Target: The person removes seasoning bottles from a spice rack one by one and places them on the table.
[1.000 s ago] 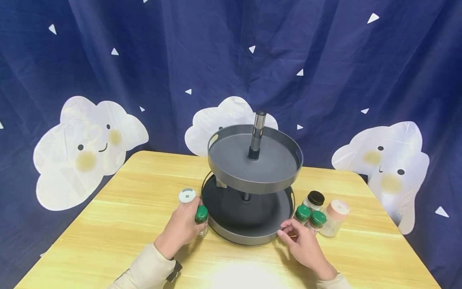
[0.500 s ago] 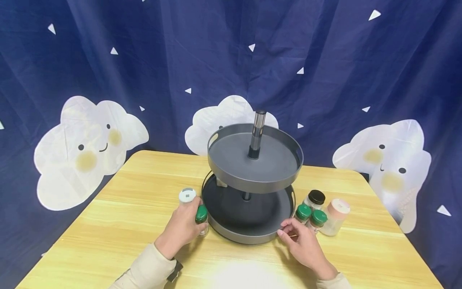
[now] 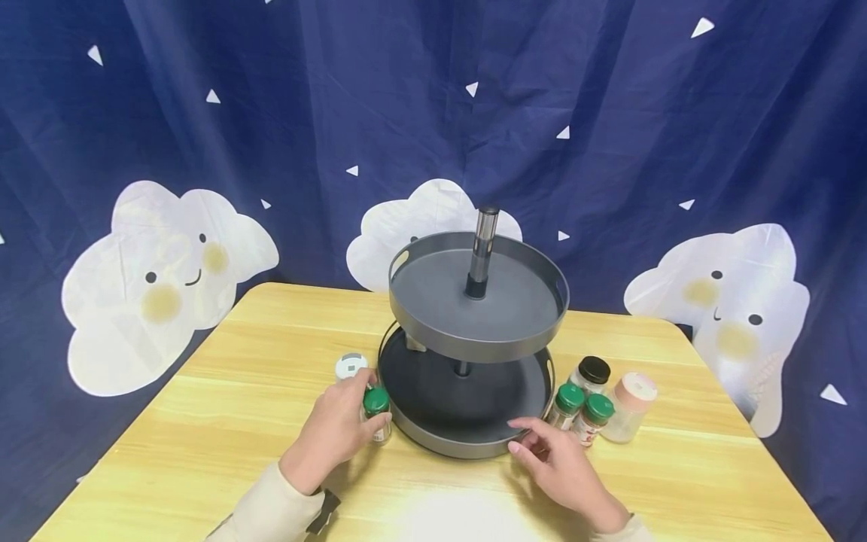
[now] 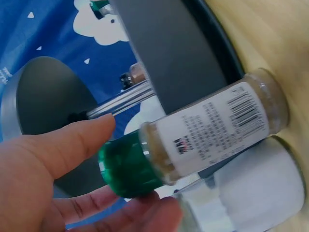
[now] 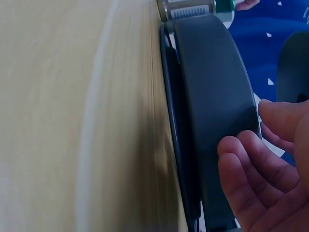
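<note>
That green-capped jar (image 4: 193, 137) stands upright — brown inside, white barcoded label — just beside the dark grey two-tiered round stand (image 3: 474, 348).

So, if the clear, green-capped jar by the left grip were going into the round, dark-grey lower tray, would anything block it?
Mainly the side wall of the lower tray, which rises between the jar and the tray's floor. The round, dark-grey upper tray sits above. Nothing else visible intervenes.
</note>
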`<state>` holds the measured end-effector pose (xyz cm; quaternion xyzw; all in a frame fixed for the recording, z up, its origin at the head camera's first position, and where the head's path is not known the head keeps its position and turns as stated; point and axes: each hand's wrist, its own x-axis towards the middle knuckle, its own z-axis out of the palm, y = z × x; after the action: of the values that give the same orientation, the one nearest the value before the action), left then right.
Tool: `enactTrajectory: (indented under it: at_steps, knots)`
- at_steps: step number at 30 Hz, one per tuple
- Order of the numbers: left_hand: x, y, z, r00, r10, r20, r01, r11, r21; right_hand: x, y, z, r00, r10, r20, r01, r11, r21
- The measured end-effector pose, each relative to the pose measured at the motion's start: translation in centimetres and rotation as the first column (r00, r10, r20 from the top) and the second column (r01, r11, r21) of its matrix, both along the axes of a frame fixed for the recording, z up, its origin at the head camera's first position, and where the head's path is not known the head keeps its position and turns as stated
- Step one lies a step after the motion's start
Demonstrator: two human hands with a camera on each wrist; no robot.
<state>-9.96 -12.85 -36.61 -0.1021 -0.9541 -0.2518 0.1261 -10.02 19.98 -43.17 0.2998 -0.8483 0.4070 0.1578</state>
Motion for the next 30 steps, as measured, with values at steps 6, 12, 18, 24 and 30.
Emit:
enactTrajectory:
  at_steps: [6, 12, 18, 24, 30]
  knots:
    - [0.5, 0.1, 1.0, 0.997, -0.026, -0.077, 0.029, 0.999, 0.032, 0.3, -0.4, 0.1, 0.993, 0.104, 0.056, -0.106, 0.994, 0.026]
    - [0.6, 0.6, 1.6, 0.995, -0.084, -0.062, 0.092, 0.986, 0.142, 0.5, -0.5, 0.2, 0.989, 0.07, 0.127, -0.08, 0.994, 0.068]
    - [0.7, 0.6, 1.6, 0.995, -0.085, -0.058, 0.093, 0.981, 0.169, 0.6, -0.3, 1.0, 0.972, -0.132, 0.192, 0.12, 0.99, 0.073]
    - [0.6, 0.5, 1.5, 0.994, -0.076, -0.077, 0.086, 0.987, 0.136, 0.4, -0.1, 0.7, 0.97, -0.174, 0.168, 0.176, 0.984, 0.002]
    - [0.7, 0.4, 1.4, 0.992, -0.082, -0.101, 0.094, 0.988, 0.123, 0.7, -0.6, 0.6, 1.0, -0.001, 0.016, 0.003, 0.994, -0.112]
